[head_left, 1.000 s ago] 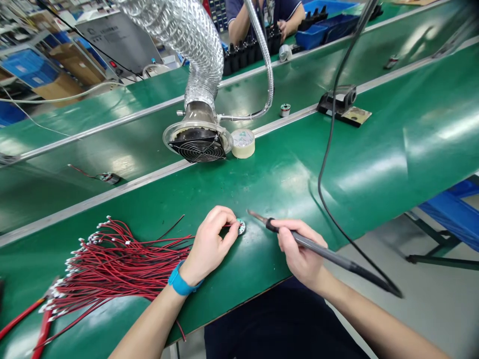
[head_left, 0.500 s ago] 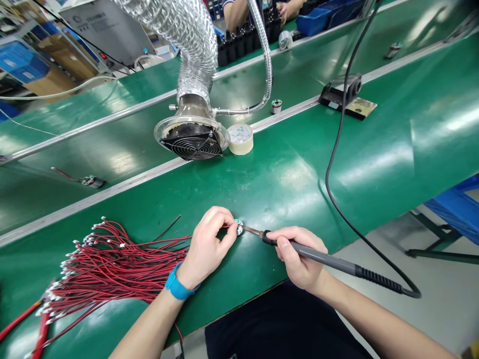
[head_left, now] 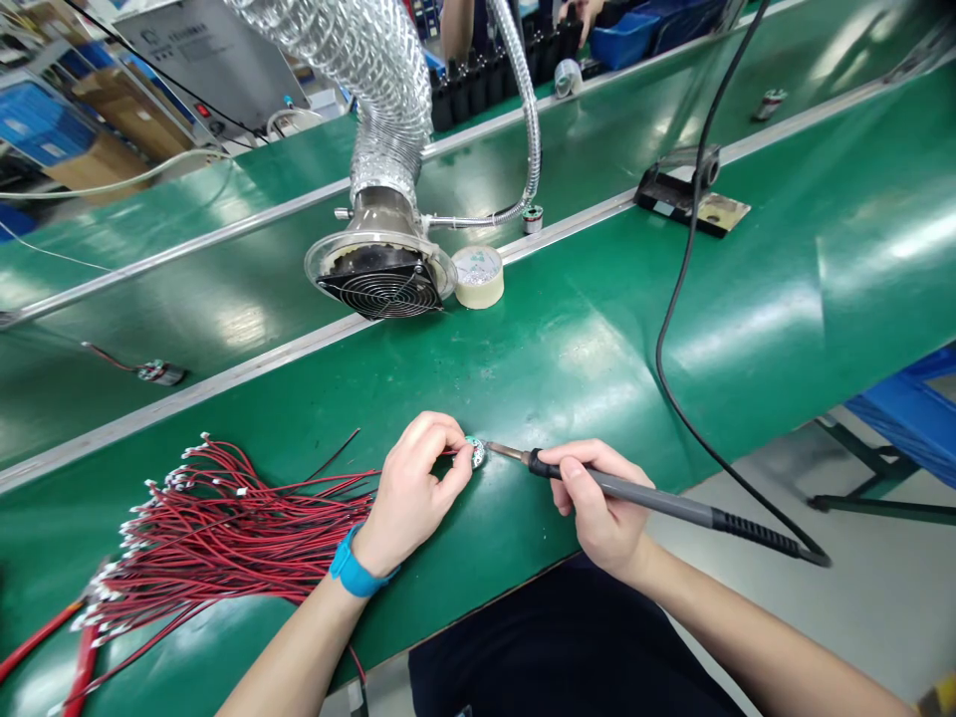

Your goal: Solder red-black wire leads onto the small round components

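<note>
My left hand (head_left: 418, 488), with a blue band at its wrist, pinches a red wire (head_left: 450, 453) at the edge of a small round part with a green circuit board (head_left: 478, 453). The fingertips cover part of that board; whether they also grip it I cannot tell. In my right hand (head_left: 608, 508) is a soldering iron (head_left: 664, 501), its fingers closed round the grip. The iron's tip points left and reaches the board's right edge. Beside my left hand lies a big bundle of red and black wires (head_left: 254, 538) with white connectors.
A fume extractor (head_left: 388, 284) on a foil duct hangs above the green bench. Behind it stands a tape roll (head_left: 479, 277); further right is an iron stand (head_left: 691, 194). Small motors (head_left: 160, 372) ride a belt. Red-handled pliers (head_left: 86, 657) lie lower left. A co-worker's hand (head_left: 587, 15) shows behind.
The soldering iron has tilted a little, its rear end and cable rising slightly. My left hand stays put. Motors on the belt have shifted left, and the co-worker's arms have moved.
</note>
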A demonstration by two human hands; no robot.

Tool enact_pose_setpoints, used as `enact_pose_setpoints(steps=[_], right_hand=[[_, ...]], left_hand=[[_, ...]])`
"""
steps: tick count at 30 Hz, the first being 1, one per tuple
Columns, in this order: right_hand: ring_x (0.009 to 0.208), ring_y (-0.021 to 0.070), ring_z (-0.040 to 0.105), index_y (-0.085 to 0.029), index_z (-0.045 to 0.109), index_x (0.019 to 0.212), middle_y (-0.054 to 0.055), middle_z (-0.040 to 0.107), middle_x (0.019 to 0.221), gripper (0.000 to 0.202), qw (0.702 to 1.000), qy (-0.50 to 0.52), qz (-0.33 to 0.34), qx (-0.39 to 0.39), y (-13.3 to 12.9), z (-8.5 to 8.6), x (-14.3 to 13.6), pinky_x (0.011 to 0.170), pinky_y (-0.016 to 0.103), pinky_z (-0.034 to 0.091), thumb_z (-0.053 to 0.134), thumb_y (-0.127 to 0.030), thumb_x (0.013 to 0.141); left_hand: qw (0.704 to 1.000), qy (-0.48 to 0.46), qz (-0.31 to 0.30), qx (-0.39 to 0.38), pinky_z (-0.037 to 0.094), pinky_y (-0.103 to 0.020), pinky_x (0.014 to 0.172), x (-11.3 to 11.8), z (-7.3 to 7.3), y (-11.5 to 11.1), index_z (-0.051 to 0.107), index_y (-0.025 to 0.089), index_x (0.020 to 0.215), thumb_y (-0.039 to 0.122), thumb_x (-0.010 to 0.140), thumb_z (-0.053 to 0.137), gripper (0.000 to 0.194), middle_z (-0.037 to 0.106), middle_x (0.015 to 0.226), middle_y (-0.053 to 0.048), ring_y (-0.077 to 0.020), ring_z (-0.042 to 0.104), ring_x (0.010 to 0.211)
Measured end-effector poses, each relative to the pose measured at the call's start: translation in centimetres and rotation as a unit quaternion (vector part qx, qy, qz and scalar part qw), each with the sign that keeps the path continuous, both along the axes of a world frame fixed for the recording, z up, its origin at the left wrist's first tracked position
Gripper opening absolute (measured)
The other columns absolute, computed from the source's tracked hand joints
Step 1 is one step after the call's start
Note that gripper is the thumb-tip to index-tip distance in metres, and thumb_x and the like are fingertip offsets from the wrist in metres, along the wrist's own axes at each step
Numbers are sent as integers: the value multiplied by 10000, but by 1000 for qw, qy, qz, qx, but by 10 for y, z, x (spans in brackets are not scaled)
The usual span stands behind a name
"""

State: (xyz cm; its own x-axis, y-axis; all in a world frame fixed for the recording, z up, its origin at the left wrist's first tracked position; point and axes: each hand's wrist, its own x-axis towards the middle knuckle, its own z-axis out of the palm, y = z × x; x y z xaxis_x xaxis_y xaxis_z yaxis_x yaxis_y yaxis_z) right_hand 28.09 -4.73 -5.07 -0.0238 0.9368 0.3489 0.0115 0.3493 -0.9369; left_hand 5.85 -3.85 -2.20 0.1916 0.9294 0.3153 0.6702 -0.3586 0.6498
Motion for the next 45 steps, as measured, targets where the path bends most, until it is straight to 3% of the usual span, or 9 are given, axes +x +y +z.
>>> enact_pose_setpoints(steps=[19, 32, 38, 42, 45], right_hand=[[502, 107, 605, -233, 735, 1034, -51, 643, 624, 173, 1000, -13, 23, 1, 4, 3, -4, 507, 230, 477, 569, -185, 1029], [431, 102, 545, -203, 736, 967, -55, 583, 552, 199, 999, 31, -18, -20, 5, 11, -6, 455, 228, 457, 557, -240, 1044], [465, 109, 583, -206, 741, 1084, -21, 670, 681, 201, 998, 21, -48, -35, 6, 7, -8, 479, 250, 507, 554, -278, 1066], [584, 112, 666, -247, 715, 1259, 18, 738, 917, 244, 999, -14, -37, -16, 29, 10, -8, 604, 271, 591, 570, -289, 1067], [736, 137, 718, -264, 682, 1337, 49, 736, 1084, 303, 997, -68, -26, 22, 75, 14, -5, 732, 299, 625, 591, -333, 1057]], left_hand=[[999, -3, 35, 26, 492, -286, 765, 6, 0, -3, 603, 189, 810, 135, 967, 624, 167, 652, 902, -36, -146, 623, 840], [998, 21, 43, 36, 480, -295, 777, 8, -2, -4, 576, 190, 807, 123, 950, 645, 172, 651, 907, -29, -148, 619, 846], [999, 17, 42, 29, 472, -291, 782, 8, -1, -4, 562, 193, 805, 133, 958, 637, 181, 640, 906, -24, -145, 610, 848], [999, 18, 40, 22, 465, -293, 780, 7, -2, -4, 553, 196, 810, 139, 968, 623, 182, 635, 905, -23, -146, 604, 848], [999, 15, 40, 18, 459, -298, 776, 6, -3, -4, 547, 200, 811, 144, 975, 611, 185, 632, 905, -25, -152, 598, 849]])
